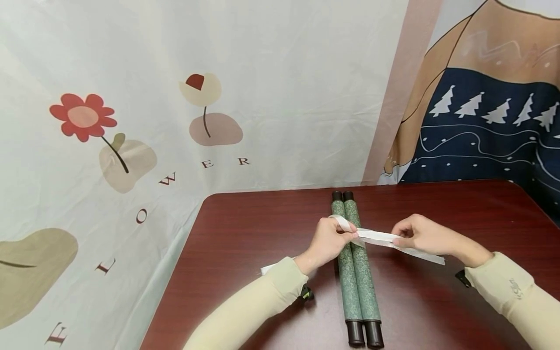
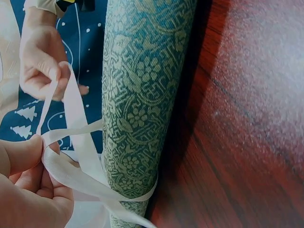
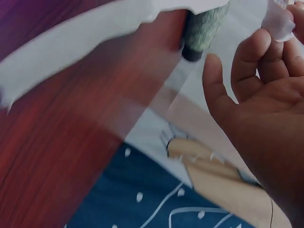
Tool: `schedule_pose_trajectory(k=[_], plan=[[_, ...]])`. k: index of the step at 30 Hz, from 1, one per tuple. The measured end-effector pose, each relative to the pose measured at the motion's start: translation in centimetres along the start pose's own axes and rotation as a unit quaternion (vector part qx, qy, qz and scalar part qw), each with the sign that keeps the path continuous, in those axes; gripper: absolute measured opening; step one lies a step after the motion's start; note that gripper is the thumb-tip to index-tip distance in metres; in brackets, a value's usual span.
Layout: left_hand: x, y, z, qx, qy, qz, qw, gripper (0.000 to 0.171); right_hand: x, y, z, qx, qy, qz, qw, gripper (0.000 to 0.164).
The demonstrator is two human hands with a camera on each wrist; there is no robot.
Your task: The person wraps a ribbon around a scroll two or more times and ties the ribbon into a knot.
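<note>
Two green patterned scroll rolls [image 1: 359, 277] with dark end knobs lie side by side on the table, floral brocade showing close up in the left wrist view. A white ribbon [image 1: 375, 236] loops around them. My left hand [image 1: 324, 244] pinches the ribbon between thumb and fingers just over the rolls, where loops cross in the left wrist view. To the right of the rolls, my right hand [image 1: 426, 236] pinches a stretched length of the same ribbon. One loose tail hangs past the right hand; a white end [image 1: 267, 269] shows beside the left sleeve.
The dark red wooden table [image 1: 227, 233] ends at a white printed curtain [image 1: 297, 97] behind it. A navy printed cloth [image 1: 481, 126] with tree shapes hangs at the right. Table surface extends on both sides of the rolls.
</note>
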State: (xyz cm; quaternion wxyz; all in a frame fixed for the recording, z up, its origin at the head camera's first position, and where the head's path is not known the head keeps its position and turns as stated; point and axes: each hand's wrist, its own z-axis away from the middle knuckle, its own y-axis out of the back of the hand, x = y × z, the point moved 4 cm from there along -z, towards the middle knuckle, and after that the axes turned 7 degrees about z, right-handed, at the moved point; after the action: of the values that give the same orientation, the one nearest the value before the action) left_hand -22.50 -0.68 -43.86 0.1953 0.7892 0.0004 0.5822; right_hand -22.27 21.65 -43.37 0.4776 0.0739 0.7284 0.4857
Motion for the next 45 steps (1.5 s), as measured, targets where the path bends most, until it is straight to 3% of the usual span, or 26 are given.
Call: schedule_pose_trajectory(k=[9,16,29,38,45], plan=[[0.0,0.5,-0.3,-0.005,0.006,-0.009,0.9999,0.005,1.5,3.6,3.3,0.009,-0.051,0.04,0.998,0.007],[-0.3,0.5,-0.4,-0.011,0.02,-0.01,0.9997,0.004,3.1,6.4,6.1,0.048,-0.09,0.078,0.992,0.007],[-0.5,0.7,-0.7,-0.011,0.034,-0.004,0.9993,0.006,5.8,9.4,8.9,0.061,-0.204,0.159,0.964,0.005],[-0.6,0.7,-0.8,-0.009,0.046,-0.002,0.9989,0.008,7.8,10.8,10.0,0.069,-0.24,0.174,0.953,0.009],[-0.3,0.7,-0.8,-0.014,0.046,0.018,0.9987,0.007,8.9,11.7,10.5,0.114,-0.269,0.199,0.936,0.014]])
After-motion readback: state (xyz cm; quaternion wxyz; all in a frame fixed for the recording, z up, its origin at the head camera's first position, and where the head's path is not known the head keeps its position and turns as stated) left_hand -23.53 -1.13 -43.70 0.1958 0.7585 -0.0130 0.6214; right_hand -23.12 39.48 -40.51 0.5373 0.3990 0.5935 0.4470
